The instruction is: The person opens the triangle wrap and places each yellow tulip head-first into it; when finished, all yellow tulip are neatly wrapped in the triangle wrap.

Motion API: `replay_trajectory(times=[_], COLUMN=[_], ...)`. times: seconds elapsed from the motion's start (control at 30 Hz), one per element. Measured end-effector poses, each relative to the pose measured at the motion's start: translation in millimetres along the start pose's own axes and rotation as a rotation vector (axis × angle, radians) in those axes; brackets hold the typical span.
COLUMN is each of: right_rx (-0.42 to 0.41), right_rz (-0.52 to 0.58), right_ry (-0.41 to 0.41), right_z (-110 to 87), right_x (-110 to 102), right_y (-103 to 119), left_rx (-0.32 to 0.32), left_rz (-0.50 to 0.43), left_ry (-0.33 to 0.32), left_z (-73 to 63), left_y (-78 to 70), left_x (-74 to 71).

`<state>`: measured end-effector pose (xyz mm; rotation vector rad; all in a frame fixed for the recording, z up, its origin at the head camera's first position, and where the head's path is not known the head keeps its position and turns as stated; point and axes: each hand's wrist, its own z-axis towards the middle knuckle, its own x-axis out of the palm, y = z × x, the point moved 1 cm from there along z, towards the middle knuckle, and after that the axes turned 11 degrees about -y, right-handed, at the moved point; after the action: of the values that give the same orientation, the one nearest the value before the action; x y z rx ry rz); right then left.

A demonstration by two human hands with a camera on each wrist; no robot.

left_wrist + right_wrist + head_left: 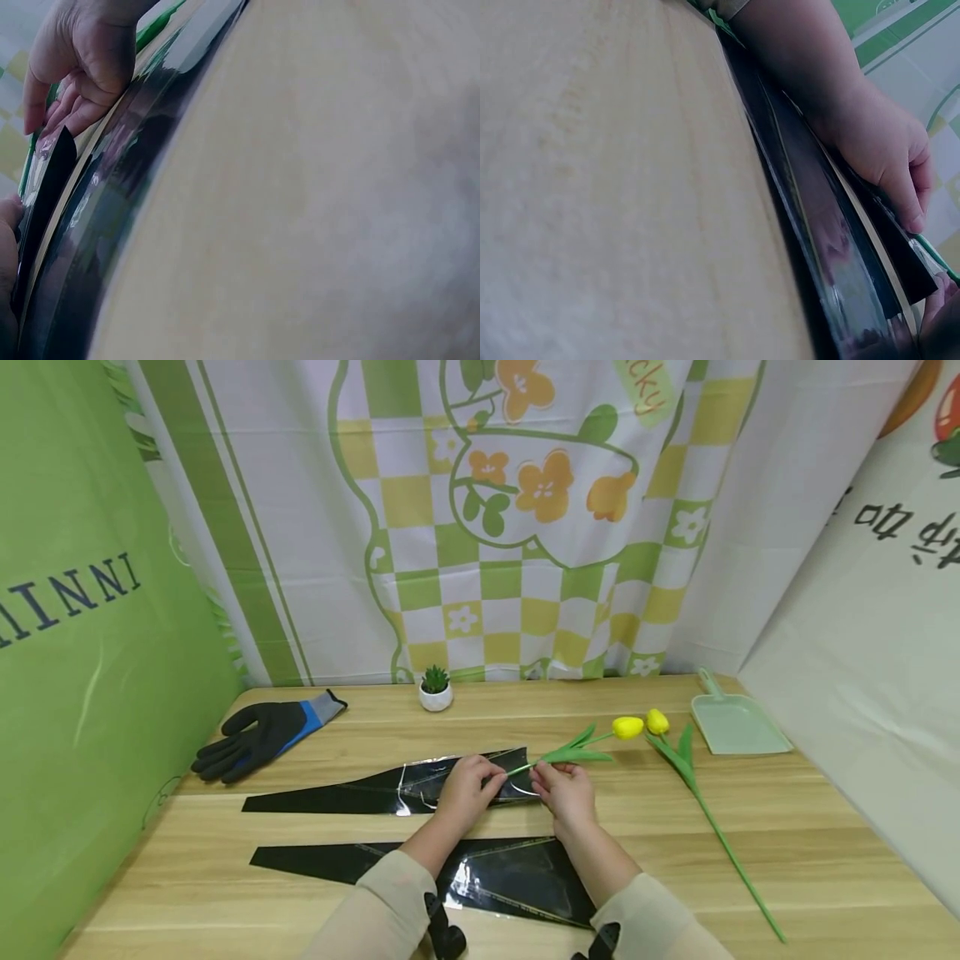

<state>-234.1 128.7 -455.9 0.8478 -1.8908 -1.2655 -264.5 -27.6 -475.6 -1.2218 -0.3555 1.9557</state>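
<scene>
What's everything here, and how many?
Held tulip: one, yellow/green, centre
Loose tulip: one, yellow/green, right
Wrappers: two, black, centre and front
Glove: one, black/blue/grey, left
Potted plant: one, green/white, back
Dustpan: one, pale green, back right
Table: one, tan, underneath
Curtain: one, white/green/yellow, behind
Walls: two, green left, white right
Left hand: one, bare, on held tulip
Right hand: one, bare, on held tulip
Sleeves: two, beige, front
Wrist gear: two, black, front

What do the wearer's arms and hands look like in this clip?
The left hand and right hand are both bare. The left sleeve and right sleeve are pale beige, ending short of the wrists, with no visible lettering. A black fitting shows by the left cuff, and another, partly cut off, by the right.
</scene>
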Motion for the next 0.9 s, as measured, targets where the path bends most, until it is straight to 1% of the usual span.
replay_trajectory(times=[0.2,0.47,0.67,0.8,0.9], right_rx=[0.014,0.041,0.080,0.090,0.085], right_rz=[0.013,-0.027,-0.061,-0.077,-0.083], right_ry=[0.026,0.066,0.095,0.113,0.112], right_z=[-0.7,-0.7,-1.0,-2.4,-3.4], right_x=[-2.2,-7.5,-11.9,-14.9,-17.8], right_y=[1.2,4.1,7.8,9.8,11.5], left_rx=[-0.014,0.025,0.045,0.033,0.014], left_rz=[0.020,0.048,0.081,0.100,0.087], left_ry=[0.025,0.017,0.036,0.047,0.050], left_z=[-0.2,-0.3,-0.1,-1.0,-1.1], left_y=[-1.5,-0.9,-1.0,-1.6,-1.9], left_x=[-1.1,-0.6,-0.7,-1.0,-0.7])
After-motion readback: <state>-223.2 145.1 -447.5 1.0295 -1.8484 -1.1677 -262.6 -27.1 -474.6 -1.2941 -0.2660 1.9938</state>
